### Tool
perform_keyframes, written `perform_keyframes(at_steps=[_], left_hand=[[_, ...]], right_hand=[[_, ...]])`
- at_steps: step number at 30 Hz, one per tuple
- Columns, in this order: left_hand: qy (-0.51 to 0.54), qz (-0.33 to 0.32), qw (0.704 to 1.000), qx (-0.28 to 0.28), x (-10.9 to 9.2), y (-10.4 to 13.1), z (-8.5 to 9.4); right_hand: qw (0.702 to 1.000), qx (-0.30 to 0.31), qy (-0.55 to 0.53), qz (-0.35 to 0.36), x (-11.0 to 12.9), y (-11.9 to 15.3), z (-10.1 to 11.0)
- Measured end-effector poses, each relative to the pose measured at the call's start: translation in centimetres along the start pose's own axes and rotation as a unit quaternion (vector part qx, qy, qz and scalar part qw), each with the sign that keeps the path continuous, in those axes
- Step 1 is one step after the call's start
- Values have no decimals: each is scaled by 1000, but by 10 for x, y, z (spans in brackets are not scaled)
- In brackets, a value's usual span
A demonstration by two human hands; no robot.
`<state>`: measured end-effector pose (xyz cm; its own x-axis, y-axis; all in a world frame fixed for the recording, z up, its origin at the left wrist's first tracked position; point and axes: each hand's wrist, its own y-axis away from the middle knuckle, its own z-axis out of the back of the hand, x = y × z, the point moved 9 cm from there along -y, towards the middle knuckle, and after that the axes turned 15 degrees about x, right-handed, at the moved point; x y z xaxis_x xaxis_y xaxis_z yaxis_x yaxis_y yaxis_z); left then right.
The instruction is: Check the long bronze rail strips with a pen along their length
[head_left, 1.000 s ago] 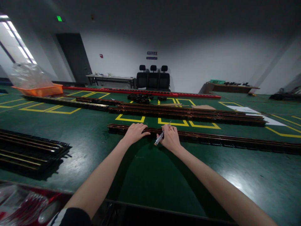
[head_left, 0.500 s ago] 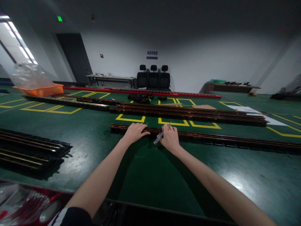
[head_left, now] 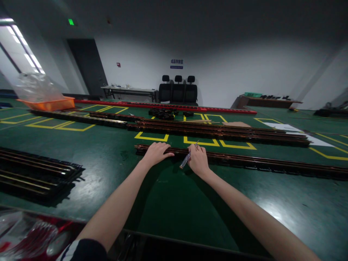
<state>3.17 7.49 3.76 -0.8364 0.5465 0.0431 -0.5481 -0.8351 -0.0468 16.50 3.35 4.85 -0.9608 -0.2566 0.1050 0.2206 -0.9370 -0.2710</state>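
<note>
A long, dark rail with copper-coloured strips lies across the green table before me. My left hand is closed over it near its left end, fingers over the top and thumb along the near side. In my right hand is a small screwdriver with a clear handle, its thin shaft pointing up and away from me. That hand rests against the rail, and its fingertips are partly hidden.
Behind lies a bundle of similar rails; another stack is at the left. An orange basket holds a clear plastic bag. A red rail runs along the back. White sheets lie at the right.
The rail's left end has shifted to the right, closer to my left hand. Both hands stay in nearly the same place, and the screwdriver is still in my right hand.
</note>
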Motion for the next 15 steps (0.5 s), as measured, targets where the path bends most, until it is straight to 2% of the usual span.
perform_keyframes(at_steps=[8, 15], left_hand=[[0, 4, 1000, -5, 0, 0, -1], [-1, 1, 1000, -7, 0, -1, -2]], right_hand=[[999, -24, 6, 39, 3, 1, 2], [999, -9, 46, 12, 3, -1, -3]])
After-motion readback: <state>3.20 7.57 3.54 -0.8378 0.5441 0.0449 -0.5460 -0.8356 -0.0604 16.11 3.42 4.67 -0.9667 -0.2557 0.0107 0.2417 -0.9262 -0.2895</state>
